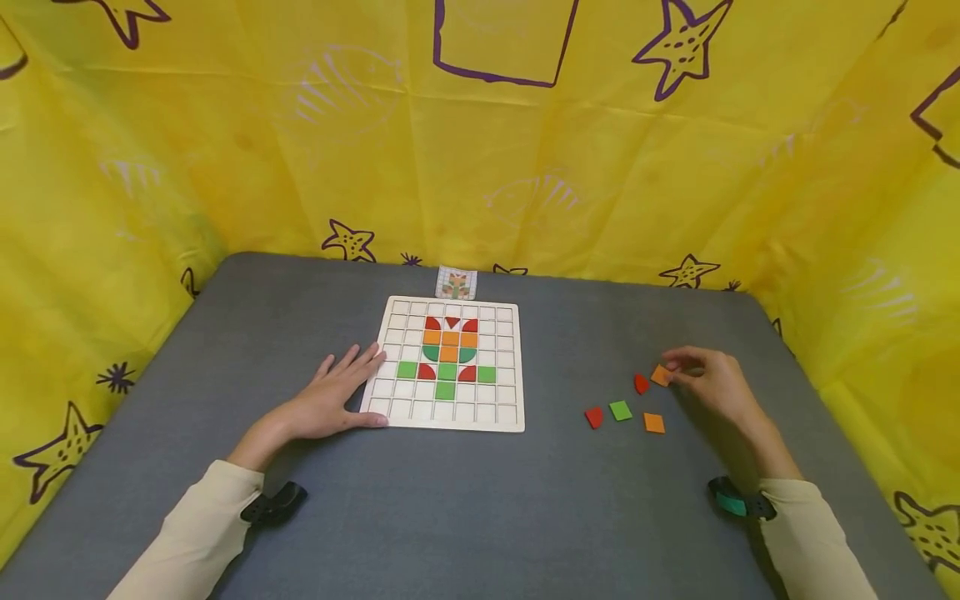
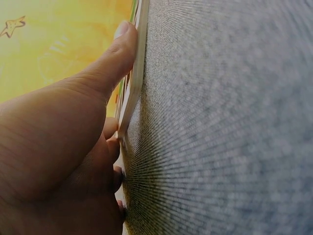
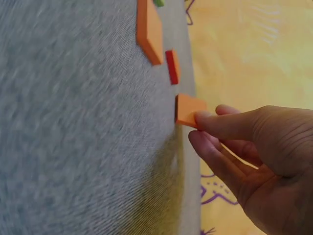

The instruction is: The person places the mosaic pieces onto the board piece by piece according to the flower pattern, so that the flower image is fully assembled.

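A white grid board [image 1: 495, 415] lies on the table, with red, orange and green tiles set in its middle cells in a flower-like pattern. My left hand [image 1: 330, 400] rests at the board's left edge, fingers spread and thumb on the near corner; the left wrist view shows the thumb [image 2: 110, 61] along the board's rim. Off to the right, my right hand [image 1: 712, 382] pinches an orange square tile [image 3: 188, 108] by its edge, at the table surface. Close by lie a red tile [image 1: 641, 384], another orange square tile [image 1: 654, 423], a green square tile [image 1: 620, 410] and a second red tile [image 1: 594, 417].
Behind the board lies a small pattern card [image 1: 456, 283] showing a similar figure. The grey table [image 1: 450, 517] is bordered at the back and sides by a yellow printed cloth [image 1: 480, 167]. Dark bands sit on both wrists.
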The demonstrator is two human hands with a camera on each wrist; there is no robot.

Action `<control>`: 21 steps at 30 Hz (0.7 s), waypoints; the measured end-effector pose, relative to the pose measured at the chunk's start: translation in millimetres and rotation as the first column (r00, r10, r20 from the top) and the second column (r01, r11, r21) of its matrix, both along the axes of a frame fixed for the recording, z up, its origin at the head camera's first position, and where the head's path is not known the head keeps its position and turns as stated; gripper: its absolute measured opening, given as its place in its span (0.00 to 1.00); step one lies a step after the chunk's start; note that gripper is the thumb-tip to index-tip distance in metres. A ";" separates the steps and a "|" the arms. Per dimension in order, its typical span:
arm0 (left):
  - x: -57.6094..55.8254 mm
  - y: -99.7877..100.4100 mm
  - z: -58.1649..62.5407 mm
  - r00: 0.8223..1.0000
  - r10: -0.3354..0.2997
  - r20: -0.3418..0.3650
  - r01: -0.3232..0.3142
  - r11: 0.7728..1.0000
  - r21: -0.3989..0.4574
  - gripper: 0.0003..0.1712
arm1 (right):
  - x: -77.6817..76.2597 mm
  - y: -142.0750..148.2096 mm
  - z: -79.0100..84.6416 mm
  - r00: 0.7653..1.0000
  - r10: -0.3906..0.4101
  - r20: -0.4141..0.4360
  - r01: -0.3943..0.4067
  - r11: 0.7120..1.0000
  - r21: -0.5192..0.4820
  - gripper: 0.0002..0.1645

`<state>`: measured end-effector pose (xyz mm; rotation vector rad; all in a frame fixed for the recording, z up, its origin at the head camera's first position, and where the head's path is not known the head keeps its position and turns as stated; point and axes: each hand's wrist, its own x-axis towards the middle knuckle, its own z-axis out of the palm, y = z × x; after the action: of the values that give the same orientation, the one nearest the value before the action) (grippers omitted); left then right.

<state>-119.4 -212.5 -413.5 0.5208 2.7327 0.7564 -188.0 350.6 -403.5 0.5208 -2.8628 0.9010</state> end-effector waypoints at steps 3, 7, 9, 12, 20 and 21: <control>-0.2 0.1 -0.1 1.000 -0.004 -0.005 0.004 1.000 -0.002 0.59 | 1.0 -3.7 2.6 1.000 0.004 -0.026 -0.004 1.000 -0.006 0.13; 0.0 0.4 -0.8 1.000 -0.002 -0.007 0.002 1.000 -0.015 0.59 | -0.8 -11.2 8.2 0.999 0.018 -0.043 -0.018 1.000 -0.012 0.13; 0.6 0.5 -0.6 1.000 -0.001 -0.010 0.001 1.000 -0.008 0.59 | -2.0 -15.5 10.5 0.999 0.030 -0.038 -0.030 0.999 -0.015 0.13; 1.0 0.3 -0.6 1.000 -0.002 -0.012 0.002 1.000 -0.008 0.59 | -3.6 -22.1 12.6 0.998 0.050 -0.030 -0.050 0.998 -0.022 0.13; -0.5 -0.6 -2.2 1.000 0.000 0.005 0.001 1.000 -0.028 0.60 | -8.2 -41.0 12.4 0.996 0.088 -0.009 -0.088 0.995 -0.043 0.13; -0.6 -1.1 -2.4 1.000 -0.004 0.003 0.004 1.000 -0.022 0.60 | -8.6 -43.7 12.0 0.996 0.093 -0.007 -0.093 0.995 -0.048 0.13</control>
<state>-120.1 -213.6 -415.9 0.5200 2.7332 0.7248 -196.6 306.9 -391.5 0.6547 -2.8258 0.9786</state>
